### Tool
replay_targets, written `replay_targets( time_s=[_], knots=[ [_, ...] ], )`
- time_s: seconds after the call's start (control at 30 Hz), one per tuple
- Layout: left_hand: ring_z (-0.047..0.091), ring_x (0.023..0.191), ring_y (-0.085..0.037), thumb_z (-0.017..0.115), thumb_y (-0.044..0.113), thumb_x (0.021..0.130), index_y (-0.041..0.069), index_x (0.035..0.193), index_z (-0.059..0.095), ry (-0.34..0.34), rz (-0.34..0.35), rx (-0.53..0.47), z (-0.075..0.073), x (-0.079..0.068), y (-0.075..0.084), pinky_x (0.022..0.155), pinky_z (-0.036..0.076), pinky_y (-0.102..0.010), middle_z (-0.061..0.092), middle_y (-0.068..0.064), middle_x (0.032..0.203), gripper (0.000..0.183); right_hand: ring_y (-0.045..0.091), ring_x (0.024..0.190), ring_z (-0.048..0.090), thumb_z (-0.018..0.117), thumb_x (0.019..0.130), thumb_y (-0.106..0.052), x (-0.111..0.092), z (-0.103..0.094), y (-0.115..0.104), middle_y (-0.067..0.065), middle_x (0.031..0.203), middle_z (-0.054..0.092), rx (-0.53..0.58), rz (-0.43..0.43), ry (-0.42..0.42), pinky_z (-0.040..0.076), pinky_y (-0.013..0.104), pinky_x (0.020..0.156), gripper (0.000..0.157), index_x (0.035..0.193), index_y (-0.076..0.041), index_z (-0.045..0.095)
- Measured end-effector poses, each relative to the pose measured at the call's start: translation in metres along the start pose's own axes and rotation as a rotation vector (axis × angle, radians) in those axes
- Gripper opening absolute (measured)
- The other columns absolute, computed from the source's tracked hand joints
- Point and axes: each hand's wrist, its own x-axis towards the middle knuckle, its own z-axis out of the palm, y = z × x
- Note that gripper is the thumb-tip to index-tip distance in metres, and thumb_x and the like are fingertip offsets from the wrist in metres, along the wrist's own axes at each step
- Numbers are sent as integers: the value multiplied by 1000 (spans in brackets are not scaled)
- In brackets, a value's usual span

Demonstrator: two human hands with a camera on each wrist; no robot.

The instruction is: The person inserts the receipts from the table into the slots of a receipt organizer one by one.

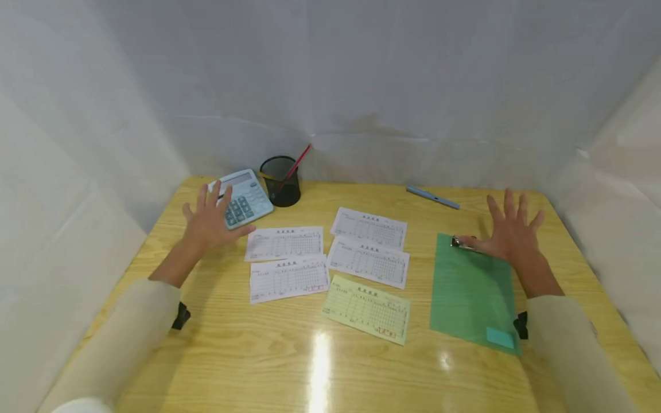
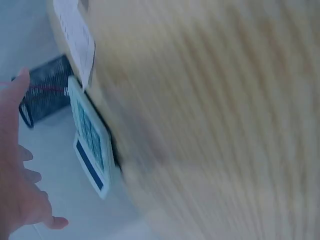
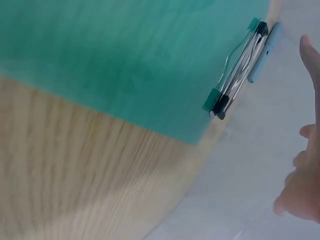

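Observation:
My left hand (image 1: 207, 222) is held up with fingers spread, overlapping the edge of a light blue calculator (image 1: 247, 201) in the head view. In the left wrist view that hand (image 2: 20, 170) holds nothing, and the calculator (image 2: 90, 135) lies on the table beyond. On the other side my right hand (image 1: 511, 232), also spread wide, is over the top of a green clipboard (image 1: 470, 292). Its metal clip (image 3: 240, 70) shows plainly in the right wrist view, apart from the right hand (image 3: 305, 165).
Between the hands lie several white printed slips (image 1: 289, 278) and one yellow slip (image 1: 368, 310). A black mesh pen cup (image 1: 284, 189) with a red pencil (image 1: 296, 163) stands at the back. A blue pen (image 1: 432, 197) lies near the wooden table's (image 1: 232, 355) far edge.

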Motion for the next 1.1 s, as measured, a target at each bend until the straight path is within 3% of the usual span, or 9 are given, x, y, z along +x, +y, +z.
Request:
replay_targets(
  time_s=[0.1,0.23,0.5,0.67,0.87,1.1],
  knots=[
    [5,144,-44,53,74,77,10,153,12,27,86,-25,8,-3,18,101,17,-75,5,-18,160,108,56,139,-7,58,74,-71,-4,0,-1,29,156,-6,36,-1,-34,-6,82,95,113,153,-9,7],
    [16,142,-45,58,66,79,7,151,19,41,212,-88,12,-5,46,106,23,-68,13,-20,158,101,57,137,9,59,77,-68,-8,-1,-1,33,153,11,72,-8,-94,5,81,96,111,152,-3,10],
    [25,141,-39,62,54,85,9,150,27,-63,356,-207,15,10,106,110,27,-58,22,-17,156,87,57,128,27,57,86,-57,-11,-2,-2,39,146,22,177,-39,-264,29,68,100,99,147,9,17],
    [26,141,-39,64,46,86,5,147,31,-133,367,-329,24,30,138,113,26,-54,28,-21,153,80,55,124,37,62,87,-49,-14,1,-2,38,141,34,181,-66,-263,36,65,97,87,141,12,32],
    [40,132,-36,66,25,89,-1,136,46,-164,309,-459,38,51,171,110,32,-48,45,-21,141,58,51,113,48,66,88,-33,-16,5,1,37,129,47,177,-91,-252,44,59,90,70,133,15,42],
    [49,120,-31,66,18,88,-1,127,56,-160,261,-425,50,66,195,105,38,-42,54,-19,129,45,51,107,51,66,88,-23,-13,10,6,36,120,53,160,-111,-230,44,57,88,56,126,15,49]
  ],
)
